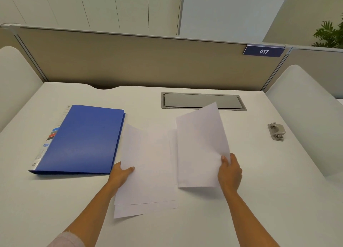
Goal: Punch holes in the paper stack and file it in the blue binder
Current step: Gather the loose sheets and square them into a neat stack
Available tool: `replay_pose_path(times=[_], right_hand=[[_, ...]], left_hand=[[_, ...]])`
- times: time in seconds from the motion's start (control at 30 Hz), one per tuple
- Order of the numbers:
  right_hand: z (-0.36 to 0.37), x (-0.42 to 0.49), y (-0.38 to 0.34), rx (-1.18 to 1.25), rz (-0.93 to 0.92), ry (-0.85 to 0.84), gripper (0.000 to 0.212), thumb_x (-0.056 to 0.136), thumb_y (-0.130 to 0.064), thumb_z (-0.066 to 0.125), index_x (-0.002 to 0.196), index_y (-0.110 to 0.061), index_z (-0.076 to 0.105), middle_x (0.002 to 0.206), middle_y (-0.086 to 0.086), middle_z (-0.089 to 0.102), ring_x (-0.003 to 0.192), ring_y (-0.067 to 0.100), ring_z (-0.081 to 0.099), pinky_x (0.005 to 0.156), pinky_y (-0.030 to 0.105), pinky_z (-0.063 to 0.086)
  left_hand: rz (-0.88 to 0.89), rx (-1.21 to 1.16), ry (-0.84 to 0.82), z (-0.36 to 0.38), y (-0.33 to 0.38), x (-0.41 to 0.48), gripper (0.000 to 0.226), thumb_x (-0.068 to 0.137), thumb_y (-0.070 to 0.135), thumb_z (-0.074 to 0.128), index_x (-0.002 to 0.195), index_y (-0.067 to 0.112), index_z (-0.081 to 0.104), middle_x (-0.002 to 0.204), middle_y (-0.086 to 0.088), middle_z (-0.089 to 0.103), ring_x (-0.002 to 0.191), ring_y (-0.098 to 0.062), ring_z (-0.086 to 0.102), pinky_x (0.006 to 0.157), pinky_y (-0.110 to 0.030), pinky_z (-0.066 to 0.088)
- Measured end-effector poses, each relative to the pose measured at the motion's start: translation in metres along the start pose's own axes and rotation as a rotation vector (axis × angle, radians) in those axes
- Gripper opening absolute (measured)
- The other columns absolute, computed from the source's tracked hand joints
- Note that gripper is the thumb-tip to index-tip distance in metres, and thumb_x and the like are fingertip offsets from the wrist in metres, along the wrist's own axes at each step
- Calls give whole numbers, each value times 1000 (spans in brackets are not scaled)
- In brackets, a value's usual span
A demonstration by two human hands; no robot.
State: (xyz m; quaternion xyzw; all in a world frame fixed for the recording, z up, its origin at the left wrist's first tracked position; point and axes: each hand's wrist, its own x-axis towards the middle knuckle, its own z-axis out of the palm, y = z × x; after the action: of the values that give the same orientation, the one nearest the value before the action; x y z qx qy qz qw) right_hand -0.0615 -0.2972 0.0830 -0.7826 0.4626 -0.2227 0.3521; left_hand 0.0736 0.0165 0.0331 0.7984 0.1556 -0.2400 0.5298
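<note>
You are at the gathering step, and I judge nothing is punched yet. Your left hand (pixel 121 174) pinches the edge of the fanned paper stack (pixel 148 168) at six o'clock, thumb on top. Your right hand (pixel 230 174) grips one thin, limp sheet (pixel 200 148), raised. Next, square the edges and reach for the small grey hole punch (pixel 276 131) at two o'clock. The blue binder (pixel 83 139), smooth and flat, lies closed at ten o'clock.
</note>
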Motion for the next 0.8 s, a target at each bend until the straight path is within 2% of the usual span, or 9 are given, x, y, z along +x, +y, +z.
replay_pose_path(times=[0.1, 0.17, 0.27, 0.37, 0.43, 0.5, 0.63, 0.73, 0.8], right_hand=[[-2, 1, -6, 107, 5, 5, 21, 99, -26, 46, 109, -12, 57, 106, 12, 66, 94, 34, 61, 75, 35, 41], [3, -8, -7, 112, -1, -86, 24, 98, -26, 47, 114, -10, 57, 111, 12, 65, 100, 34, 61, 80, 35, 44], [22, -30, -5, 68, -25, -292, 31, 98, -21, 48, 125, -7, 55, 123, 14, 62, 113, 33, 58, 96, 39, 46], [44, -51, -6, 67, -25, -443, 32, 99, -19, 46, 129, -10, 50, 127, 13, 59, 117, 32, 56, 99, 40, 45], [56, -58, -8, 61, -1, -504, 37, 98, -18, 46, 135, -13, 44, 133, 10, 55, 120, 30, 53, 102, 38, 43], [65, -60, -10, 54, 9, -543, 41, 98, -18, 46, 139, -14, 39, 136, 9, 53, 123, 29, 52, 101, 34, 41], [77, -57, -12, -11, -3, -640, 49, 97, -19, 49, 143, -17, 32, 138, 10, 51, 125, 28, 50, 99, 32, 40], [78, -52, -12, -66, -58, -706, 59, 92, -17, 59, 143, -20, 29, 138, 11, 50, 126, 27, 49, 100, 33, 41], [75, -48, -12, -66, -98, -689, 69, 86, -17, 67, 142, -23, 28, 138, 9, 50, 127, 24, 49, 101, 35, 41]], left_hand=[[-5, -8, -4, 2, 1, 0, 55, 90, 24, 65, 136, 3, 44, 134, -17, 53, 119, -36, 52, 98, -45, 44], [4, -37, -21, 5, 3, -2, 60, 90, 36, 62, 138, 6, 43, 137, -15, 52, 120, -35, 52, 100, -46, 44], [-32, -87, -23, 11, 8, -5, 72, 92, 59, 41, 146, 11, 33, 146, -12, 42, 130, -34, 43, 107, -47, 35], [-57, -138, 29, 18, 14, -5, 76, 92, 64, 21, 148, 12, 27, 152, -12, 34, 138, -35, 34, 112, -48, 27], [-14, -167, 57, 22, 16, -7, 77, 92, 64, 25, 148, 12, 28, 153, -11, 33, 139, -34, 33, 113, -47, 27], [70, -146, 64, 25, 17, -10, 77, 89, 62, 42, 147, 13, 30, 151, -10, 36, 136, -32, 37, 110, -46, 31], [174, -3, 40, 30, 19, -13, 75, 78, 36, 76, 139, 11, 38, 138, -10, 51, 122, -29, 51, 95, -36, 44], [201, 58, 20, 36, 19, -11, 73, 78, 22, 78, 138, 11, 37, 136, -12, 51, 121, -30, 52, 97, -37, 45], [207, 78, 22, 41, 20, -11, 73, 83, 18, 73, 142, 10, 31, 141, -12, 47, 126, -32, 48, 101, -39, 42]])
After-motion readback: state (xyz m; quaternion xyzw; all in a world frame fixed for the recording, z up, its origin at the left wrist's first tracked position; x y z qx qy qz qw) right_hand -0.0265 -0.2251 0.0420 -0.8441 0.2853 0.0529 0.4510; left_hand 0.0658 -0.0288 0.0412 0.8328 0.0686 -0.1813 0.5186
